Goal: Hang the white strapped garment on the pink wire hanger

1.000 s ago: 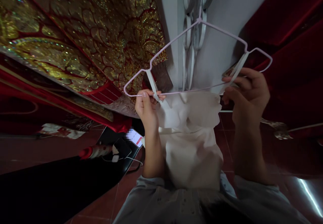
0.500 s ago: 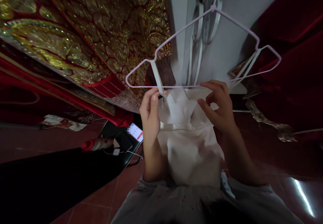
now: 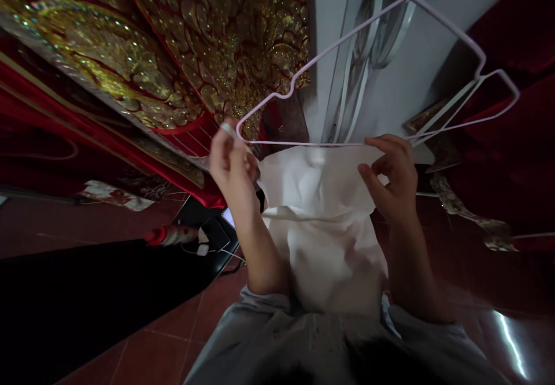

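**While hung by the right strap (image 3: pixel 448 107), bare at the left notch of the lilac hanger (image 3: pixel 303 143)**

Seen just under the hanger's lower bar, between the forearms: a white garment (image 3: pixel 329 240), draped downward in loose folds. Hooked over the hanger's right notch by one strap only.

At the hanger's left tip, with the left hand (image 3: pixel 232 151), grasping a short bit of white between curled fingers, by its look the left strap (image 3: pixel 228 130); blurred there, so hard to tell whether touching the tip too. On the lower bar, with the right hand (image 3: pixel 390 177), touching by the index fingertip, thumb well apart, grip released rather than wrapped around anything.

Judging by this placement, at the step of handling the left strap around the hanger's end, with the right strap untouched. For the next move, called for: a steady touch on the bar against swinging, some slack in the left strap, and a clear path about the rounded tip, without snagging or tugging the other strap from its notch.

To the left, beyond the left hand: a red-and-gold sequined costume (image 3: pixel 208 38). Lower on that side, set on a dark worktop (image 3: pixel 130 281): a red-capped bottle (image 3: pixel 173 234), a white charger (image 3: pixel 202 250) and a partly hidden phone (image 3: pixel 228 217).
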The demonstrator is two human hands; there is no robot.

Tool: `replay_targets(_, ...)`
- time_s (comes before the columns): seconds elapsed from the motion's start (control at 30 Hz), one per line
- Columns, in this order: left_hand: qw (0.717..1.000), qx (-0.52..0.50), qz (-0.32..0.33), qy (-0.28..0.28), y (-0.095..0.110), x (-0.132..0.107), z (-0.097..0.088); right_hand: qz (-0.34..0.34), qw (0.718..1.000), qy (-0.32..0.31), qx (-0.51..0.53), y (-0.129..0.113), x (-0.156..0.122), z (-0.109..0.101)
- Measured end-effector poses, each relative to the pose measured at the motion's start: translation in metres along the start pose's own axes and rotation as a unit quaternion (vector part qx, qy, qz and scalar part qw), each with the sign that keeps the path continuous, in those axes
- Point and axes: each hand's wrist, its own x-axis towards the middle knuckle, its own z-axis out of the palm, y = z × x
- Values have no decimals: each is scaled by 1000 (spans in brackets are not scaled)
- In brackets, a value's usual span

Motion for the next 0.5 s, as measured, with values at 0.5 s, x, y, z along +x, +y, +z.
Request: replay_targets(0.5, 975, -130, -167, -65, 5, -23, 45, 145, 973, 161, 80, -17, 37, -45)
